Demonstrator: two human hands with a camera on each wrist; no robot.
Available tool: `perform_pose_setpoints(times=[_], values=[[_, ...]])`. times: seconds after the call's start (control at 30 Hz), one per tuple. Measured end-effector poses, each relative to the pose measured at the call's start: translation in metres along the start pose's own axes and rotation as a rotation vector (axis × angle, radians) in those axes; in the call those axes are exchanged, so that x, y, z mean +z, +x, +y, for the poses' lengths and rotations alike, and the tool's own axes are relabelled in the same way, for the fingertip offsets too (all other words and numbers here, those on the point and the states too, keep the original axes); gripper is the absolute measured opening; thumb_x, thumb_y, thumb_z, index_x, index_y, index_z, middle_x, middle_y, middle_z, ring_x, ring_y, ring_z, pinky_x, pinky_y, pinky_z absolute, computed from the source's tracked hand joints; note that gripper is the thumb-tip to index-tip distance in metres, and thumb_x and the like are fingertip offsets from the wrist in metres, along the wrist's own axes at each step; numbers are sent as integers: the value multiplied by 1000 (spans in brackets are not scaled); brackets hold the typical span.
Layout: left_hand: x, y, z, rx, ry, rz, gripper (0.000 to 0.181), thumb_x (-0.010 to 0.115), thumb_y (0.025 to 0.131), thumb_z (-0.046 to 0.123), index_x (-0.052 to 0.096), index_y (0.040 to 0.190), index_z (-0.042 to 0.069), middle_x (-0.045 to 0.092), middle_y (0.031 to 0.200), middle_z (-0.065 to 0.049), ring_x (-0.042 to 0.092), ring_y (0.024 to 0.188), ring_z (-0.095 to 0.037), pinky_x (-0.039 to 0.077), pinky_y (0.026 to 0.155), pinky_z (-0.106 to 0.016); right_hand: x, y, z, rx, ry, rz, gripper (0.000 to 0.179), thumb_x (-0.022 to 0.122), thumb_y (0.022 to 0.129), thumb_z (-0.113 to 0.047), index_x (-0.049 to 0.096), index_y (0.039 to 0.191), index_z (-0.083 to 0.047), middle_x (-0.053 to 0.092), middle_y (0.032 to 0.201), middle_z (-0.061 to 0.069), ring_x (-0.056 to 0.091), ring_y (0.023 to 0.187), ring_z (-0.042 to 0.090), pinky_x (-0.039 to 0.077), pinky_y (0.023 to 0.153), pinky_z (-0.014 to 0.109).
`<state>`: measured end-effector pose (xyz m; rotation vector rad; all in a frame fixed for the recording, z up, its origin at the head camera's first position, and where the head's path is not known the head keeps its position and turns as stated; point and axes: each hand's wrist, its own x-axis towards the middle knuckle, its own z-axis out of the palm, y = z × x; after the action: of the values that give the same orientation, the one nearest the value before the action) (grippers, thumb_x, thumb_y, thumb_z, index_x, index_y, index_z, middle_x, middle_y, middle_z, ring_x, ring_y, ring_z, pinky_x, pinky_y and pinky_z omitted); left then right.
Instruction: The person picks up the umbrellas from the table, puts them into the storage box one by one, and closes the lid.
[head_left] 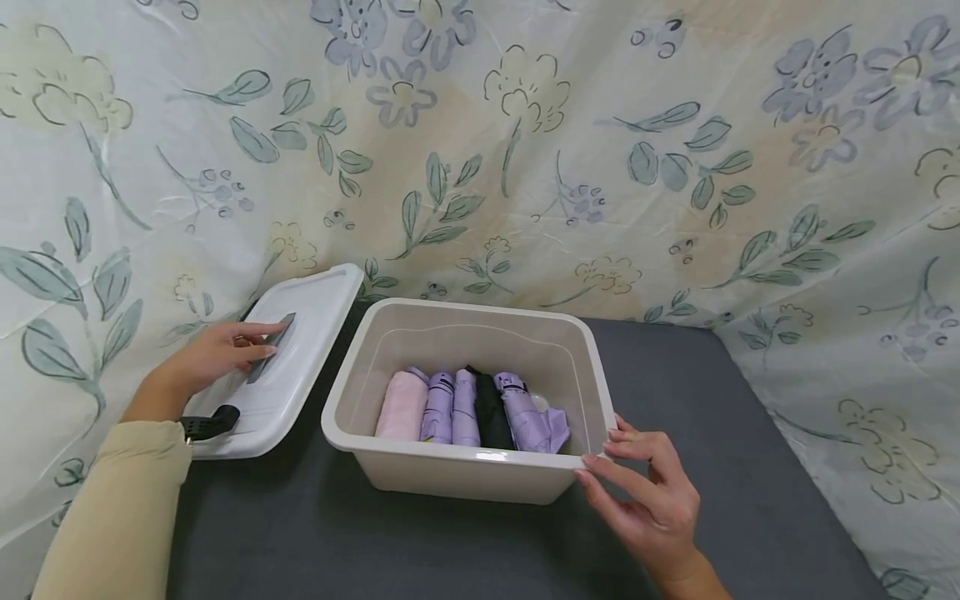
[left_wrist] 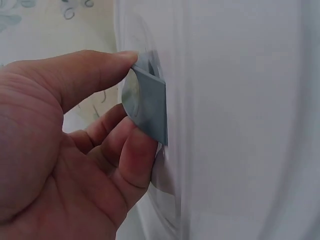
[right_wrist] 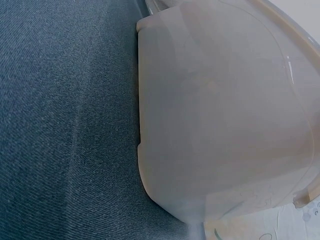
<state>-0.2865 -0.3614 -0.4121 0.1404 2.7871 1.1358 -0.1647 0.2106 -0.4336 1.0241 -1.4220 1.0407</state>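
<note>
A white lid leans at the left, tilted up against the patterned cloth. My left hand holds its grey handle, and in the left wrist view the thumb and curled fingers pinch the handle. Right of the lid stands an open beige storage box. My right hand holds the rim at its near right corner, thumb toward the front wall. Inside are a pink roll, several purple rolled bundles like folded umbrellas and a black one.
A dark grey cloth surface lies under the box, its weave showing in the right wrist view. Floral fabric hangs behind and along both sides. The box's outer wall fills much of the right wrist view, where no hand shows.
</note>
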Motion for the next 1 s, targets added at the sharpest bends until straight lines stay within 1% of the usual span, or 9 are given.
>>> perform_pose_setpoints(times=[0.1, 0.2, 0.3, 0.43, 0.53, 0.6, 0.8, 0.9, 1.0], values=[[-2, -4, -1, 30, -22, 4, 55, 67, 100, 21, 50, 151, 7, 56, 121, -19, 60, 86, -15, 57, 73, -29, 0, 0, 0, 2, 1, -3, 21, 87, 82, -12, 78, 77, 7, 62, 85, 24, 66, 93, 29, 54, 106, 38], [-3, -9, 2, 53, -33, 7, 55, 67, 100, 20, 49, 151, 5, 55, 117, -18, 58, 84, -13, 57, 71, -29, 0, -1, 0, 8, 0, -5, 21, 87, 81, -12, 78, 77, 7, 63, 85, 24, 66, 94, 29, 54, 106, 38], [-4, -13, 8, 70, -28, 17, 56, 67, 100, 21, 49, 151, 5, 54, 113, -17, 57, 81, -14, 55, 68, -29, 0, -1, 0, 12, -2, -9, 22, 87, 81, -13, 79, 78, 7, 63, 85, 24, 65, 94, 29, 53, 106, 38], [-4, -16, 17, 104, -1, 38, 55, 66, 101, 24, 50, 150, 7, 53, 110, -14, 55, 84, -14, 54, 68, -29, 1, 0, 0, 11, 1, -2, 22, 87, 81, -13, 78, 77, 7, 62, 85, 24, 66, 94, 29, 54, 106, 38], [-5, -19, 29, 161, 20, 50, 52, 66, 101, 22, 52, 149, 7, 55, 107, -12, 54, 86, -15, 53, 68, -29, 2, 0, 0, 8, 4, 5, 22, 87, 81, -12, 78, 77, 7, 62, 84, 24, 66, 94, 29, 54, 106, 38], [-7, -20, 38, 212, 30, 53, 50, 66, 100, 19, 54, 147, 6, 56, 104, -11, 53, 85, -15, 51, 67, -29, 2, 1, -1, 11, 5, 5, 22, 87, 81, -12, 78, 77, 7, 62, 84, 24, 66, 94, 29, 54, 106, 38], [-8, -21, 71, 350, 68, 43, 46, 69, 97, 12, 60, 142, 4, 54, 91, -4, 50, 79, -15, 46, 65, -28, 3, 3, -3, 23, 0, -1, 23, 86, 83, -14, 78, 76, 7, 61, 84, 24, 65, 94, 27, 53, 107, 37], [-9, -22, 89, 375, 101, 24, 46, 70, 97, 14, 62, 141, 8, 53, 90, -3, 50, 77, -15, 43, 64, -28, 3, 5, -4, 26, 0, 3, 24, 86, 83, -14, 78, 76, 7, 61, 83, 24, 65, 94, 26, 53, 107, 36], [-8, -20, 107, 398, 120, -8, 47, 71, 96, 15, 62, 142, 14, 52, 92, -3, 48, 77, -16, 40, 64, -29, 3, 5, -4, 27, 0, 6, 25, 86, 83, -15, 78, 75, 7, 61, 83, 24, 65, 94, 26, 53, 107, 35]])
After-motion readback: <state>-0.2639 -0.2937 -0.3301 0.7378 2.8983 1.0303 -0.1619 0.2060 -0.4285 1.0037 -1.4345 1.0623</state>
